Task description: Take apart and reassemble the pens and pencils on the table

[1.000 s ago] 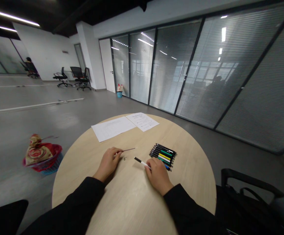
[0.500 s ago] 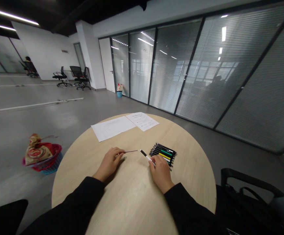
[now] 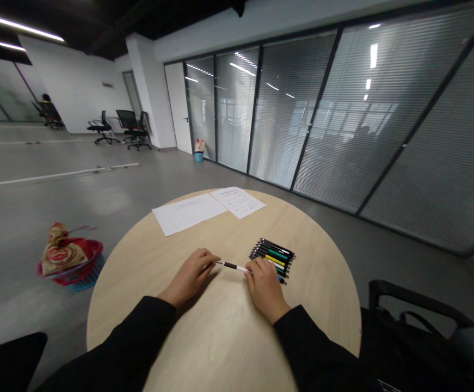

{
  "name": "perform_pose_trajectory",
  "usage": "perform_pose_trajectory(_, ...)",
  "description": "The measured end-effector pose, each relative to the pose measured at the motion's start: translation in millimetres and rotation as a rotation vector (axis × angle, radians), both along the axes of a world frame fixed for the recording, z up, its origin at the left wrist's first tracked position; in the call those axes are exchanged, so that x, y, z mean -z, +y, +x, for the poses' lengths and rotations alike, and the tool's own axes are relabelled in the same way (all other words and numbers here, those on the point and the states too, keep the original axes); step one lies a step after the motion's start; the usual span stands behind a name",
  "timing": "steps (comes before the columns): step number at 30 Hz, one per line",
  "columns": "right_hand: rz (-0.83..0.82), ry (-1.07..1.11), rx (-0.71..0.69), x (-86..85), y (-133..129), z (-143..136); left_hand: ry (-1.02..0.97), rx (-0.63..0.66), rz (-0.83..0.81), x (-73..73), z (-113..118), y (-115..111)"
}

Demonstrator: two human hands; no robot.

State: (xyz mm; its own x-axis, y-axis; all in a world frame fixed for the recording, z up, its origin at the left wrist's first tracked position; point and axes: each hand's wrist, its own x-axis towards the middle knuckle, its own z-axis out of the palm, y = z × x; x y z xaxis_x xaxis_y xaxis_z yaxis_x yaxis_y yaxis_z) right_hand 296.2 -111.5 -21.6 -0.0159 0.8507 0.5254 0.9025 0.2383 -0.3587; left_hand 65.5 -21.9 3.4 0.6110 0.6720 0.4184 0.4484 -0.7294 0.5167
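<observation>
My right hand (image 3: pixel 266 288) grips a white pen barrel (image 3: pixel 240 268) with a black section at its left end. The barrel lies nearly level, pointing at my left hand (image 3: pixel 194 276). The fingers of that hand are pinched on a thin pen refill (image 3: pixel 217 262), of which only a short length shows at the barrel's open end. How far the refill reaches inside is hidden. Just beyond my right hand lies a tidy row of several pens (image 3: pixel 272 252), mostly black, with green, yellow and white ones among them; my hand covers part of the row.
Two printed paper sheets (image 3: pixel 190 213) (image 3: pixel 239 202) lie at the far side of the round wooden table (image 3: pixel 216 337). On the floor to the left stands a basket (image 3: pixel 92 267) with a bag in it. A black chair (image 3: pixel 420 305) is close on the right.
The barrel has swung from slanted to nearly level. My left hand has moved right, and most of the refill's exposed length no longer shows; its tip now meets the barrel's end.
</observation>
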Motion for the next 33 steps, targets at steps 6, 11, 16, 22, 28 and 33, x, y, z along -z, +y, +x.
perform_pose_trajectory(6,0.021,0.084,-0.006,5.4,2.4,2.6,-0.119,-0.161,-0.033,5.9,1.7,-0.2)
perform_pose_trajectory(11,0.073,0.217,-0.008,5.1,3.0,5.1,0.009,-0.189,0.026,15.5,-10.6,14.2)
perform_pose_trajectory(16,0.108,0.328,-0.042,6.8,3.9,4.6,0.132,-0.125,0.038,16.3,-12.0,13.4)
perform_pose_trajectory(22,0.060,0.392,-0.135,7.4,2.9,1.6,0.179,-0.089,0.029,16.4,-10.7,13.6)
perform_pose_trajectory(28,0.020,0.371,-0.127,6.4,1.7,1.8,0.193,-0.093,0.022,15.6,-10.4,15.1)
perform_pose_trajectory(33,0.001,0.362,-0.115,5.6,0.5,2.1,0.084,-0.131,-0.006,9.6,-8.7,11.8)
